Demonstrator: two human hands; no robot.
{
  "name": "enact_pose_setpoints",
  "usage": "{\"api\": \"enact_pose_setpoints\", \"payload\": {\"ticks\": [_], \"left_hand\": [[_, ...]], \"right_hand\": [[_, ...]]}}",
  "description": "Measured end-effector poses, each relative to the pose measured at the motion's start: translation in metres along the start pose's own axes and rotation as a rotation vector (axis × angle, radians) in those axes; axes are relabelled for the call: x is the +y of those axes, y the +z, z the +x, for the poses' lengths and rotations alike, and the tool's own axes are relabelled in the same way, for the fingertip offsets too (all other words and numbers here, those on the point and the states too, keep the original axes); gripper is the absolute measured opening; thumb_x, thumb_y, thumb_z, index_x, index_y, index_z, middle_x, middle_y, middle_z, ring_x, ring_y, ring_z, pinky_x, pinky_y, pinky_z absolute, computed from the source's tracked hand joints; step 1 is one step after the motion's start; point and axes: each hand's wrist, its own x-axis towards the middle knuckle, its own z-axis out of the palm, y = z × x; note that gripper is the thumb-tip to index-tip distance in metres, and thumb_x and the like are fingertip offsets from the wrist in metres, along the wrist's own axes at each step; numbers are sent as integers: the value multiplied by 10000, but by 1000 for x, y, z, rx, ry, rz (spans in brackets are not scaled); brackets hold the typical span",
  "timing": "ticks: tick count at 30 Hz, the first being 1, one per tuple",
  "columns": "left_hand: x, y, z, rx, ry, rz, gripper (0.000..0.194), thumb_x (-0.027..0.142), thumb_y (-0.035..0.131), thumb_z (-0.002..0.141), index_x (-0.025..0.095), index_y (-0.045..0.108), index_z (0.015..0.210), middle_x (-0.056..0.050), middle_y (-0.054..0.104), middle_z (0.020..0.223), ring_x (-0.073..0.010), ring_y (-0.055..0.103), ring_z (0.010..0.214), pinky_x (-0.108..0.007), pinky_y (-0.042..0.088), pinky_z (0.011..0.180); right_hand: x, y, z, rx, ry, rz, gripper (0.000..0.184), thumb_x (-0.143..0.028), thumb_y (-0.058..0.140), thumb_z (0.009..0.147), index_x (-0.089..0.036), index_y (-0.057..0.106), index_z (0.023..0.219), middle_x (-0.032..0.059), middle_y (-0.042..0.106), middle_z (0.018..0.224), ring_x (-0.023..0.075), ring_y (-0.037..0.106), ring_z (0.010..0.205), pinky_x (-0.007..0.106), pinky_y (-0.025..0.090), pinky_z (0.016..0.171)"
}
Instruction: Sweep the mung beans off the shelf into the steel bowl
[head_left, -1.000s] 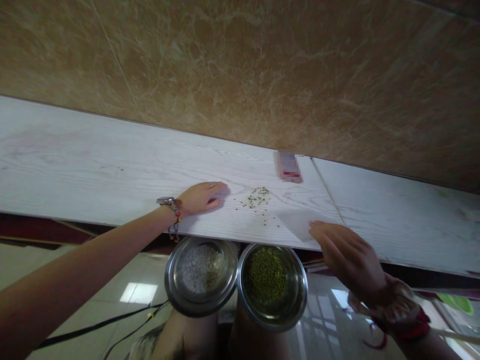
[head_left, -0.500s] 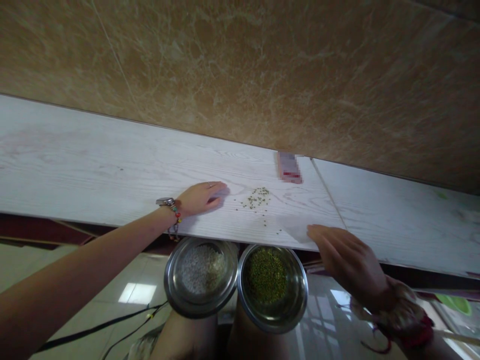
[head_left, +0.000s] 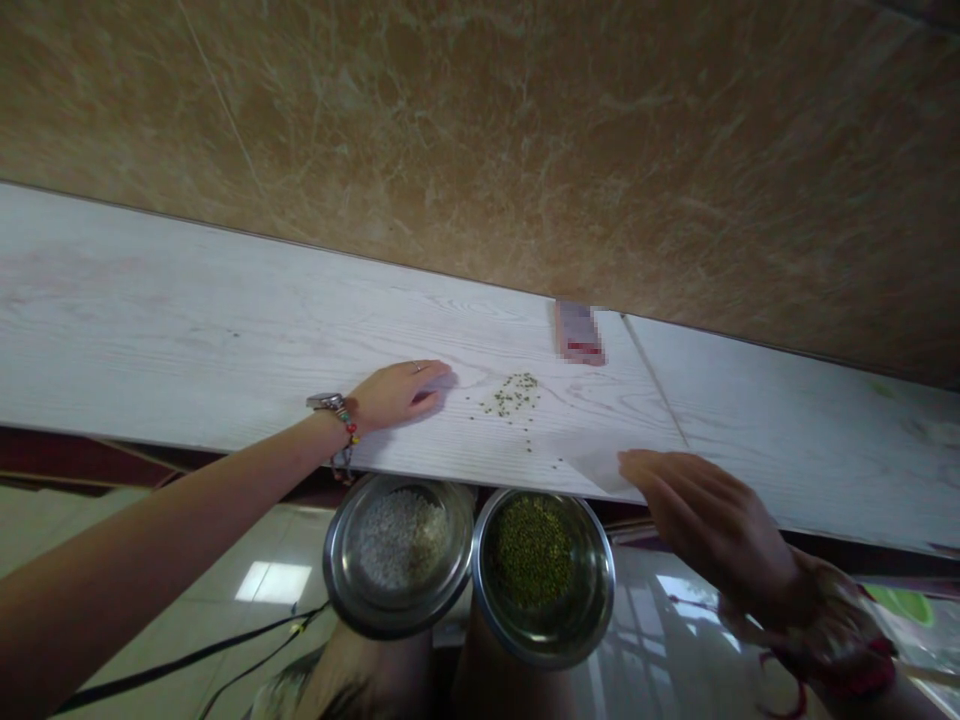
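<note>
My left hand (head_left: pixel 397 392) rests on the white wood-grain tabletop (head_left: pixel 247 345), fingers stretched out and thumb apart, holding nothing. Just right of its fingertips lies a loose scatter of green mung beans (head_left: pixel 517 394), with a few strays toward the front edge. Over that edge on the right is my right hand (head_left: pixel 701 515), back upward, its fingers extended leftward and no object visible in them. Between my hands, below the table edge, two metal bowls sit side by side on my lap. White grains (head_left: pixel 397 540) fill part of the left bowl (head_left: pixel 341 610); mung beans (head_left: pixel 532 550) lie in the right bowl (head_left: pixel 596 625).
A phone-like item (head_left: pixel 577 335), blurred out, lies at the back of the table against the brown marbled wall (head_left: pixel 450 140). A seam (head_left: pixel 656 380) crosses the tabletop on the right. Dark straps (head_left: pixel 202 655) hang at lower left above the tiled floor (head_left: pixel 277 545).
My right hand has shifted slightly to the right. The left hand stays almost in place, and the beans and bowls look unchanged.
</note>
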Motion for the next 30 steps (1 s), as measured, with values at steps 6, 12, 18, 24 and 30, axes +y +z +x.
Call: {"api": "enact_pose_setpoints", "payload": {"ticks": [6, 12, 18, 24, 30], "left_hand": [[1, -1, 0, -10, -6, -1, 380, 326, 396, 897, 181, 497, 1234, -97, 615, 1250, -227, 596, 1098, -370, 473, 949], [-2, 2, -1, 18, 5, 6, 375, 335, 401, 907, 197, 492, 1244, -77, 619, 1244, -218, 596, 1098, -357, 477, 940], [0, -1, 0, -7, -25, 8, 378, 325, 404, 907, 177, 492, 1243, -98, 613, 1250, -227, 596, 1102, -361, 475, 943], [-1, 0, 0, 4, -12, 2, 367, 310, 411, 900, 192, 489, 1238, -83, 622, 1236, -217, 599, 1095, -354, 478, 938], [-1, 0, 0, 18, -7, 10, 357, 301, 407, 897, 199, 495, 1228, -78, 627, 1228, -214, 606, 1075, -357, 489, 921]], "right_hand": [[6, 18, 2, 7, -38, -50, 326, -7, 404, 850, -154, 595, 1069, 75, 727, 880, 175, 667, 812, 301, 557, 717], [14, 27, 11, 33, 34, -142, 343, -3, 388, 840, -162, 642, 1007, 70, 724, 854, 167, 650, 763, 301, 548, 691], [11, 29, 14, 27, -13, -111, 312, 14, 388, 834, -137, 644, 930, 79, 722, 824, 163, 644, 745, 284, 537, 670], [24, 32, 10, 43, 46, -180, 287, 6, 406, 836, -131, 640, 930, 84, 726, 834, 171, 654, 750, 288, 527, 677], [22, 34, 16, 26, 46, -182, 312, 17, 396, 836, -136, 653, 923, 78, 730, 840, 168, 657, 746, 289, 532, 663]]}}
